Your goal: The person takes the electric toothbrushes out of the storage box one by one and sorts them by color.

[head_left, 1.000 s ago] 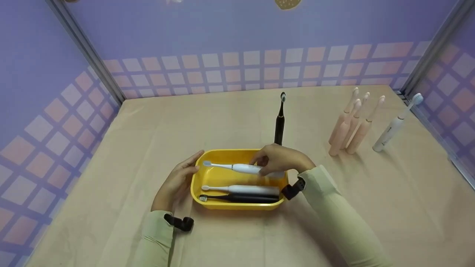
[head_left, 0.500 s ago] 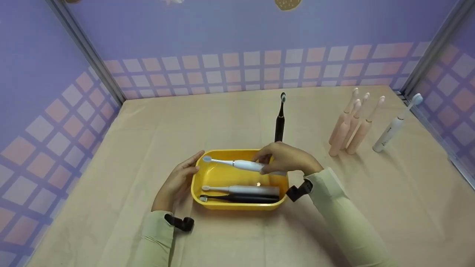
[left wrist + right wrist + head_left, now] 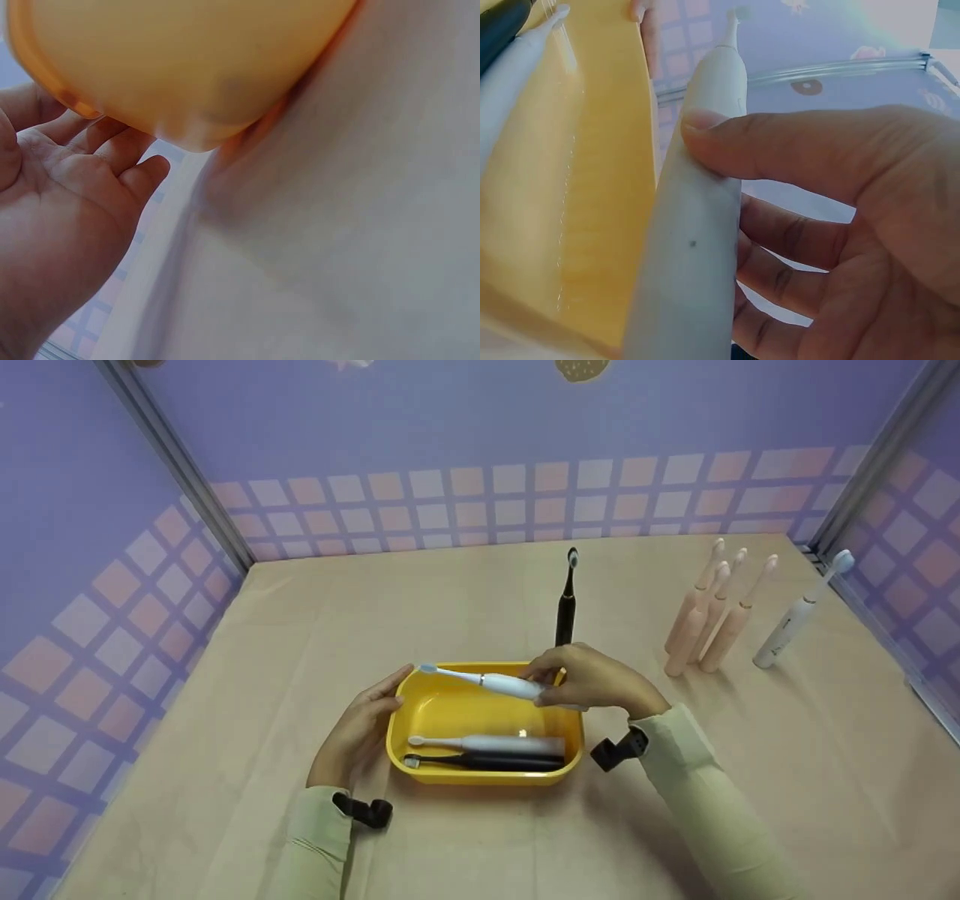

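A white electric toothbrush is held by its handle in my right hand, thumb on the near side and fingers behind. It lies tilted over the far part of a yellow plastic bin, brush head pointing left. My left hand grips the bin's left end, with the thumb at the rim and the fingers along the outer wall. Inside the bin, along its near side, lie another white electric toothbrush and a black one, side by side.
A black electric toothbrush stands upright just behind the right hand, its base hidden. Several pink electric toothbrushes are grouped at the right, with a white one beside them. Patterned walls border the table.
My right hand has lifted the white toothbrush from inside the bin up to the far rim's level, shifting slightly right and away. The left hand and bin stay put.
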Action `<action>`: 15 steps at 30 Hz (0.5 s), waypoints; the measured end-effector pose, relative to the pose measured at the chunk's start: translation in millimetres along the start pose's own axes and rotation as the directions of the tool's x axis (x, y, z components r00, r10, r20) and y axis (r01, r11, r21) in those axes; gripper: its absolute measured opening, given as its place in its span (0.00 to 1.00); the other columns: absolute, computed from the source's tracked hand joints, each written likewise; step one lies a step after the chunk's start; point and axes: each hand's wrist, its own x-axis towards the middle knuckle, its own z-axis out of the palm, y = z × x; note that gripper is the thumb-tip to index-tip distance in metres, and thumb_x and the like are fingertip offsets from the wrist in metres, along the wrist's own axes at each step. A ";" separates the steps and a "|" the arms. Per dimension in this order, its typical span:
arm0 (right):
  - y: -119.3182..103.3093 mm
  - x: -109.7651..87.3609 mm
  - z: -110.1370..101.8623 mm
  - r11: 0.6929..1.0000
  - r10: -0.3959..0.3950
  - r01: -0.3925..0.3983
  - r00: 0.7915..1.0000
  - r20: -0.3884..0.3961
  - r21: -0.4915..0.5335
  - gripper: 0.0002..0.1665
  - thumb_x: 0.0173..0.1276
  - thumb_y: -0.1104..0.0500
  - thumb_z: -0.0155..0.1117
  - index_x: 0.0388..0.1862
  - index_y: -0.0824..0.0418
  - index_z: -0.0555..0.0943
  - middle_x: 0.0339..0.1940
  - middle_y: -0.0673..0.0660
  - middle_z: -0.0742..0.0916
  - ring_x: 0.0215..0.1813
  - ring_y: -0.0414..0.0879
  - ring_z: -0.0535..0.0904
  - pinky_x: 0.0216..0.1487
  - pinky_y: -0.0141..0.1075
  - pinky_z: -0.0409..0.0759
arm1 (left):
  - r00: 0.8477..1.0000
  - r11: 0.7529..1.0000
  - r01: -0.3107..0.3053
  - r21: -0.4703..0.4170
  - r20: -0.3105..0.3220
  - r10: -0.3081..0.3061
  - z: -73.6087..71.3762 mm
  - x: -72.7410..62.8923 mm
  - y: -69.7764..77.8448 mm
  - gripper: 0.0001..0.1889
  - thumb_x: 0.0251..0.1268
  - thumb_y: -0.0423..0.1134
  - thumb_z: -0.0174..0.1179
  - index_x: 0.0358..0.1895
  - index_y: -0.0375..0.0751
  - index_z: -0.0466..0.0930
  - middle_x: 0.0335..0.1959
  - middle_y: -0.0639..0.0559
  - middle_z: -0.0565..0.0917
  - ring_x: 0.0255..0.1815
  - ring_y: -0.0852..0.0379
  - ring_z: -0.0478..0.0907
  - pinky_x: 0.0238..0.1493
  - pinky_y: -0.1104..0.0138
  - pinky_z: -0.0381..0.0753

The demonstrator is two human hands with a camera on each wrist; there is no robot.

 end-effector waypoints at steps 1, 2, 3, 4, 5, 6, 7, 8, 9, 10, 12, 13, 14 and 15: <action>0.7 -0.9 -0.3 1.000 0.009 -0.008 1.000 -0.009 0.004 0.20 0.58 0.63 0.69 0.51 0.61 0.85 0.43 0.56 0.88 0.42 0.46 0.82 0.45 0.39 0.83 | 1.000 1.000 0.000 -0.002 0.000 0.000 0.2 0.1 0.1 0.31 0.72 0.32 0.43 0.77 0.47 0.52 0.78 0.54 0.54 0.77 0.55 0.54 0.75 0.61 0.56; 1.6 -1.8 -0.4 1.000 0.012 -0.012 1.000 -0.018 0.006 0.20 0.59 0.63 0.69 0.52 0.61 0.85 0.44 0.57 0.88 0.42 0.46 0.82 0.45 0.39 0.84 | 1.000 1.000 0.001 -0.002 0.001 -0.001 0.1 0.3 -0.1 0.31 0.72 0.32 0.43 0.77 0.46 0.51 0.78 0.53 0.54 0.77 0.55 0.54 0.75 0.61 0.56; 2.8 -2.6 -0.4 1.000 0.016 -0.015 0.999 -0.028 0.008 0.20 0.59 0.64 0.69 0.52 0.61 0.84 0.45 0.57 0.88 0.42 0.46 0.82 0.45 0.39 0.84 | 1.000 1.000 0.002 -0.002 0.002 -0.002 0.1 0.5 0.0 0.31 0.72 0.32 0.42 0.77 0.46 0.51 0.78 0.54 0.53 0.77 0.55 0.53 0.75 0.61 0.56; 3.8 -3.6 -0.4 1.000 0.016 -0.016 0.999 -0.040 0.012 0.20 0.59 0.64 0.69 0.52 0.61 0.84 0.45 0.57 0.88 0.42 0.46 0.82 0.44 0.39 0.84 | 1.000 1.000 0.003 -0.003 0.002 -0.003 0.1 0.7 -0.1 0.31 0.72 0.32 0.42 0.77 0.46 0.50 0.78 0.53 0.53 0.77 0.55 0.53 0.75 0.61 0.56; 4.6 -4.6 -0.3 1.000 0.017 -0.016 0.999 -0.052 0.017 0.20 0.59 0.64 0.69 0.52 0.60 0.85 0.46 0.56 0.88 0.42 0.46 0.82 0.44 0.39 0.84 | 1.000 1.000 0.002 -0.004 0.001 -0.002 0.3 0.8 0.0 0.31 0.72 0.32 0.42 0.77 0.45 0.50 0.78 0.54 0.53 0.77 0.55 0.52 0.75 0.61 0.56; 5.3 -5.6 -0.3 1.000 0.022 -0.021 0.998 -0.063 0.021 0.20 0.59 0.64 0.69 0.52 0.60 0.85 0.46 0.56 0.88 0.42 0.46 0.82 0.44 0.39 0.84 | 1.000 1.000 0.003 -0.003 -0.002 -0.003 0.5 1.0 0.0 0.31 0.71 0.32 0.42 0.77 0.45 0.50 0.78 0.54 0.53 0.78 0.55 0.52 0.75 0.61 0.55; 6.3 -6.7 -0.4 1.000 0.020 -0.018 0.997 -0.074 0.024 0.19 0.59 0.64 0.69 0.52 0.60 0.85 0.47 0.56 0.88 0.42 0.46 0.82 0.44 0.39 0.84 | 1.000 1.000 0.004 0.000 -0.004 -0.004 0.4 1.1 -0.2 0.31 0.71 0.32 0.42 0.77 0.45 0.50 0.78 0.54 0.53 0.78 0.55 0.52 0.75 0.61 0.55; 7.2 -7.8 -0.4 0.999 0.019 -0.017 0.996 -0.086 0.028 0.19 0.59 0.64 0.69 0.51 0.60 0.85 0.47 0.56 0.88 0.42 0.46 0.82 0.44 0.39 0.84 | 1.000 1.000 0.005 0.001 -0.006 -0.005 0.3 1.4 -0.5 0.31 0.71 0.32 0.42 0.77 0.45 0.50 0.78 0.54 0.52 0.78 0.55 0.51 0.75 0.61 0.55; 8.0 -8.8 -0.6 0.999 0.018 -0.015 0.995 -0.098 0.033 0.19 0.59 0.64 0.69 0.51 0.60 0.85 0.47 0.56 0.88 0.42 0.46 0.82 0.44 0.39 0.84 | 1.000 1.000 0.007 0.001 -0.009 -0.007 0.4 1.5 -0.4 0.31 0.71 0.32 0.42 0.77 0.45 0.50 0.78 0.54 0.52 0.78 0.55 0.51 0.75 0.62 0.55; 8.4 -10.0 -0.9 0.999 0.016 -0.012 0.994 -0.110 0.036 0.19 0.59 0.64 0.68 0.51 0.60 0.85 0.46 0.56 0.88 0.41 0.46 0.82 0.44 0.40 0.84 | 1.000 1.000 0.009 0.000 -0.013 -0.009 0.5 1.5 -0.5 0.31 0.71 0.32 0.42 0.77 0.45 0.51 0.78 0.54 0.53 0.78 0.56 0.52 0.75 0.62 0.56; 9.6 -12.3 -1.5 0.999 0.015 -0.009 0.990 -0.138 0.040 0.19 0.59 0.64 0.68 0.51 0.60 0.85 0.44 0.56 0.88 0.41 0.45 0.81 0.43 0.40 0.84 | 1.000 1.000 0.013 -0.008 -0.015 -0.013 0.6 1.2 -0.6 0.31 0.71 0.32 0.42 0.77 0.45 0.51 0.78 0.54 0.53 0.77 0.56 0.52 0.74 0.63 0.57; 10.1 -13.5 -1.7 0.999 0.014 -0.007 0.988 -0.154 0.041 0.19 0.59 0.64 0.68 0.51 0.60 0.85 0.42 0.55 0.88 0.40 0.45 0.81 0.43 0.40 0.84 | 1.000 1.000 0.013 -0.011 -0.015 -0.013 0.7 1.2 -0.5 0.31 0.71 0.32 0.42 0.77 0.45 0.51 0.78 0.54 0.53 0.77 0.55 0.53 0.74 0.63 0.58; 10.4 -14.7 -2.0 0.999 0.015 -0.007 0.985 -0.169 0.044 0.19 0.59 0.64 0.68 0.51 0.60 0.85 0.40 0.55 0.88 0.39 0.45 0.80 0.43 0.41 0.83 | 1.000 1.000 0.012 -0.017 -0.014 -0.012 1.0 1.2 -0.4 0.31 0.71 0.31 0.42 0.77 0.45 0.51 0.78 0.54 0.53 0.77 0.55 0.53 0.74 0.63 0.59; 10.8 -15.9 -2.2 0.999 0.015 -0.007 0.983 -0.185 0.045 0.19 0.58 0.64 0.68 0.51 0.60 0.85 0.38 0.55 0.88 0.39 0.45 0.80 0.42 0.41 0.83 | 1.000 1.000 0.011 -0.021 -0.012 -0.011 1.3 1.2 -0.1 0.31 0.72 0.31 0.42 0.77 0.45 0.51 0.78 0.54 0.53 0.77 0.55 0.54 0.73 0.63 0.60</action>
